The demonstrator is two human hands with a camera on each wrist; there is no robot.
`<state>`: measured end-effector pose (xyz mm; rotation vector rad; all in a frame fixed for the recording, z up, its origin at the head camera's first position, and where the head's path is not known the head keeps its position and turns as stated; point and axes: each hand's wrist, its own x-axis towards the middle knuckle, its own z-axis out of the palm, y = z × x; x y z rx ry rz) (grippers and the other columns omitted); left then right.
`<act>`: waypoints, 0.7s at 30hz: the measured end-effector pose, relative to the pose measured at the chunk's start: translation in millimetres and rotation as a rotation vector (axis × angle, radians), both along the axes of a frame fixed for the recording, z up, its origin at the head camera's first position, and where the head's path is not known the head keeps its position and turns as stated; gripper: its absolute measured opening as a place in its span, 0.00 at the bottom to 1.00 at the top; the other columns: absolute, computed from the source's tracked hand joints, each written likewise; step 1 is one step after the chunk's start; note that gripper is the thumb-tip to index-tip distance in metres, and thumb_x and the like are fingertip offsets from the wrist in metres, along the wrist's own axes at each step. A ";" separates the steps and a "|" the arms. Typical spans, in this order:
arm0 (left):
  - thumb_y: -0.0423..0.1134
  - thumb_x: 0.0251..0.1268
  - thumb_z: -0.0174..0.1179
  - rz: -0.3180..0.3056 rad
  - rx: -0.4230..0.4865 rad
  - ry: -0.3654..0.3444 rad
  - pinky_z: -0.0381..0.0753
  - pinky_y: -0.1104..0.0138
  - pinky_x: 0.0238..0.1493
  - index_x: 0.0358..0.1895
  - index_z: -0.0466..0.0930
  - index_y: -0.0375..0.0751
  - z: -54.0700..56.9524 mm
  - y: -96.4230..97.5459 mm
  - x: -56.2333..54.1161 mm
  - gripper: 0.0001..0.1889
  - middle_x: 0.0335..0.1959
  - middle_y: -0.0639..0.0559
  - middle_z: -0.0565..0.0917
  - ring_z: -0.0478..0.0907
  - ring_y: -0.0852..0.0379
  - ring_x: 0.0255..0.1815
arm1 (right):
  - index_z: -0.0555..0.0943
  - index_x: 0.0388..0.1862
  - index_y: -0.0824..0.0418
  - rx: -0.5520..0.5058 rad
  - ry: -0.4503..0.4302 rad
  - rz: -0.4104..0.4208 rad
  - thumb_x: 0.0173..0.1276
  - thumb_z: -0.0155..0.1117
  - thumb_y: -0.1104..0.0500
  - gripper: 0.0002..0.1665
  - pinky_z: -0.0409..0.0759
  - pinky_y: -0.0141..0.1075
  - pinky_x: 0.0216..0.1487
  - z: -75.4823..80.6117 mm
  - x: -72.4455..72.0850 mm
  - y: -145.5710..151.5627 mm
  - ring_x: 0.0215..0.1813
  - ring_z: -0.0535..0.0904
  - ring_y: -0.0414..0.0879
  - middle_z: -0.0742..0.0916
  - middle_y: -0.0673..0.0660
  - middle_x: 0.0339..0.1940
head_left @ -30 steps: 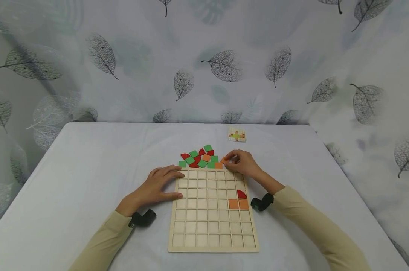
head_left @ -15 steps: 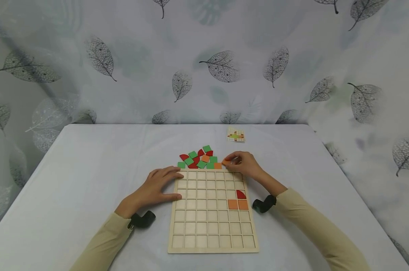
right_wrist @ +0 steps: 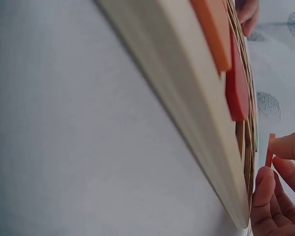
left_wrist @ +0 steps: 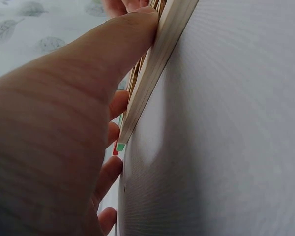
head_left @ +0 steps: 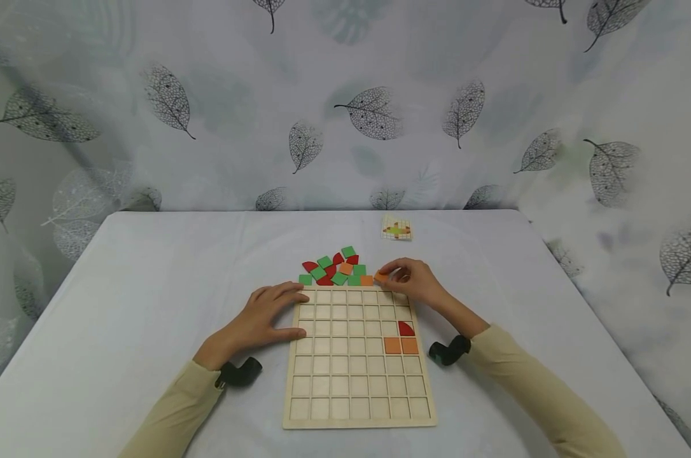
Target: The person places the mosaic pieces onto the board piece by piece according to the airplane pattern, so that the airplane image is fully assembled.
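Observation:
A wooden grid board [head_left: 359, 385] lies on the table in the head view. My left hand [head_left: 256, 323] rests along its left side, fingers spread. In the left wrist view the thumb [left_wrist: 132, 29] touches the board's edge. My right hand [head_left: 414, 280] is at the board's far right corner, pinching an orange square tile [right_wrist: 271, 142] between thumb and fingers, mostly hidden in the head view. Near the right edge, cells hold a red quarter-circle tile [head_left: 406, 329] and, just below it, two orange square tiles [head_left: 392, 345] side by side.
Beyond the board's far edge lies a loose pile of green square tiles [head_left: 348, 252], red curved tiles [head_left: 309, 266] and a few orange ones. A small card [head_left: 396, 229] with a grid picture lies farther back. Leaf-printed cloth [head_left: 374, 121] hangs behind the table.
My right hand has drawn the orange tile slightly closer to the board's far edge. The left hand stays on the board's left side. The head view has shifted a little.

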<state>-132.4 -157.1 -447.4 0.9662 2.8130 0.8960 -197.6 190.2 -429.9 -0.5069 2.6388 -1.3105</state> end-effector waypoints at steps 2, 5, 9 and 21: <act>0.56 0.56 0.68 0.001 -0.002 0.000 0.52 0.45 0.68 0.62 0.75 0.50 -0.2 -0.2 -0.1 0.31 0.69 0.48 0.68 0.63 0.48 0.71 | 0.84 0.48 0.65 -0.005 0.001 0.001 0.64 0.69 0.62 0.14 0.79 0.36 0.40 0.6 1.9 0.6 0.38 0.79 0.47 0.85 0.61 0.47; 0.55 0.56 0.69 0.002 0.000 -0.002 0.52 0.46 0.68 0.62 0.75 0.50 -0.5 -0.3 -0.2 0.31 0.69 0.48 0.68 0.63 0.48 0.71 | 0.85 0.47 0.64 -0.015 0.014 0.009 0.63 0.69 0.61 0.14 0.78 0.34 0.38 1.0 4.8 2.1 0.37 0.79 0.47 0.86 0.60 0.46; 0.55 0.56 0.69 0.000 0.003 0.002 0.52 0.45 0.68 0.62 0.75 0.50 -0.4 0.2 0.1 0.31 0.69 0.48 0.69 0.63 0.48 0.71 | 0.85 0.45 0.63 -0.055 0.068 0.056 0.63 0.69 0.60 0.12 0.77 0.31 0.35 0.2 9.3 5.5 0.35 0.78 0.44 0.86 0.58 0.42; 0.55 0.56 0.69 0.009 0.003 -0.005 0.51 0.45 0.68 0.62 0.75 0.50 -0.6 1.2 0.2 0.31 0.70 0.47 0.68 0.62 0.47 0.72 | 0.83 0.47 0.68 -0.028 0.068 0.100 0.62 0.69 0.66 0.14 0.78 0.31 0.39 0.3 18.3 10.8 0.37 0.79 0.46 0.85 0.64 0.45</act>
